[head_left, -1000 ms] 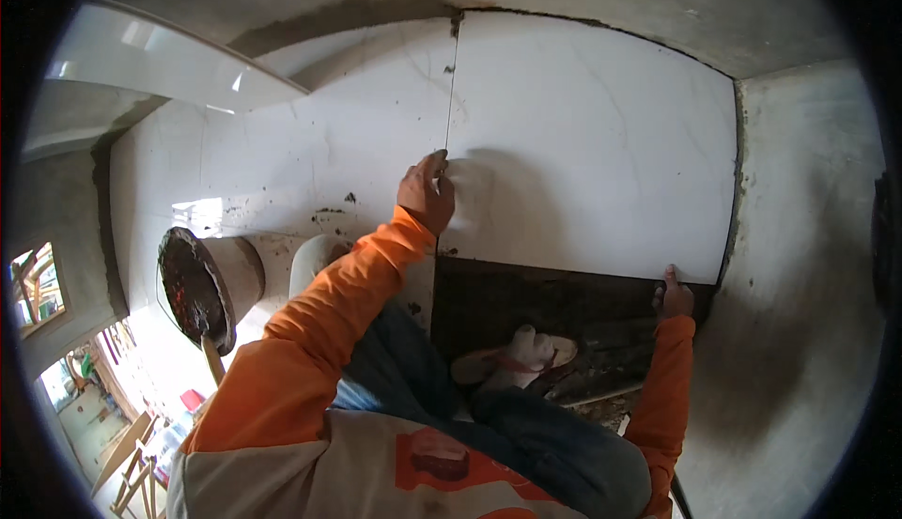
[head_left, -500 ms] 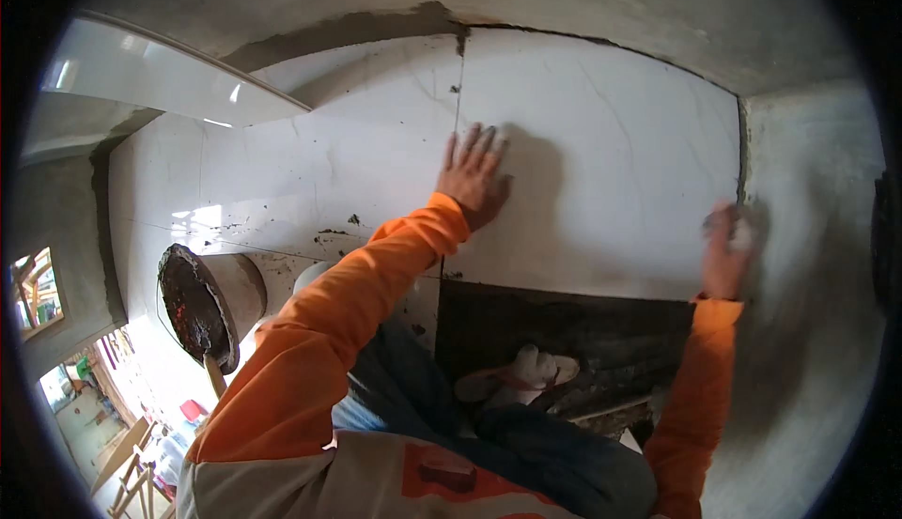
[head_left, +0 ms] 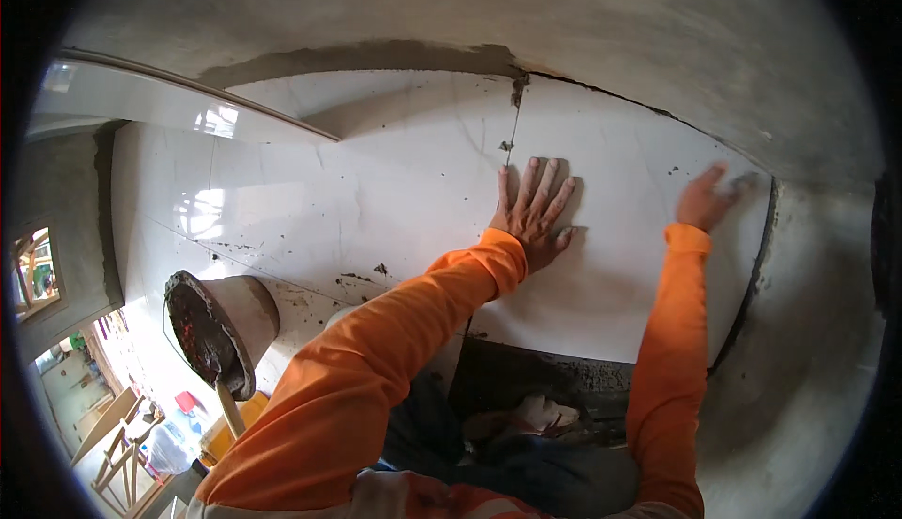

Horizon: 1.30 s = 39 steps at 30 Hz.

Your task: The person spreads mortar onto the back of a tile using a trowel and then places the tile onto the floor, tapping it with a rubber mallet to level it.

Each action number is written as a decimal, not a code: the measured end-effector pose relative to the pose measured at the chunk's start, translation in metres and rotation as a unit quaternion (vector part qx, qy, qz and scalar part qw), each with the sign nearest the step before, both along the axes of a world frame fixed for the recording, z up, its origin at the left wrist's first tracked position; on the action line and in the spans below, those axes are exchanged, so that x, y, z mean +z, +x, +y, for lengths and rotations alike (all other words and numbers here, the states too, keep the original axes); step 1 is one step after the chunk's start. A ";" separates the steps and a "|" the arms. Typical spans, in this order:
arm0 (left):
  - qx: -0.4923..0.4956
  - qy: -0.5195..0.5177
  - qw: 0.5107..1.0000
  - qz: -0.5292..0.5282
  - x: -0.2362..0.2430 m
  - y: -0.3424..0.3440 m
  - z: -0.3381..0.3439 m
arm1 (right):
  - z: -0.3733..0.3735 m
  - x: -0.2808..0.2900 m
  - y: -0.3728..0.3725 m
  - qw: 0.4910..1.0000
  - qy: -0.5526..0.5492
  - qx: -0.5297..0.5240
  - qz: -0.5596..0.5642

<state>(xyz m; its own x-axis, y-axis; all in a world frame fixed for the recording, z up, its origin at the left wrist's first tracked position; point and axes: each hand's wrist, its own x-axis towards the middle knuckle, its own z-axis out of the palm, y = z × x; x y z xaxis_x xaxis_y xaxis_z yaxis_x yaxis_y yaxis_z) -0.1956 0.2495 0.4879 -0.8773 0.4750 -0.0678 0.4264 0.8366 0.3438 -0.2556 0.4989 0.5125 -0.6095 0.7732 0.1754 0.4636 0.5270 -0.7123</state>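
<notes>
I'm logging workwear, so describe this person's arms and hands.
Long orange sleeves reach both wrists, creased and without visible markings. The left hand is gloveless, with no ring visible; the right hand also looks gloveless, though blur hides finer detail.

head view | left fisheye, head-worn | faces down | near floor tiles (head_left: 442, 190)

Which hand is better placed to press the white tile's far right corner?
Likely the right hand: though blurred, it is over the tile, much closer; the left hand lies spread by the seam.
</notes>
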 end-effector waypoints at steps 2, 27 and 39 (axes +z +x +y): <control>-0.005 0.004 1.000 0.010 0.000 -0.004 0.005 | 0.017 -0.012 -0.003 0.999 -0.009 -0.046 0.002; 0.193 -0.102 0.973 0.073 -0.017 -0.039 -0.037 | -0.023 0.094 0.432 0.934 -0.148 0.241 -0.220; 0.251 -0.103 0.962 0.035 -0.003 -0.095 0.026 | -0.113 0.104 0.612 0.946 -0.210 -0.056 -0.238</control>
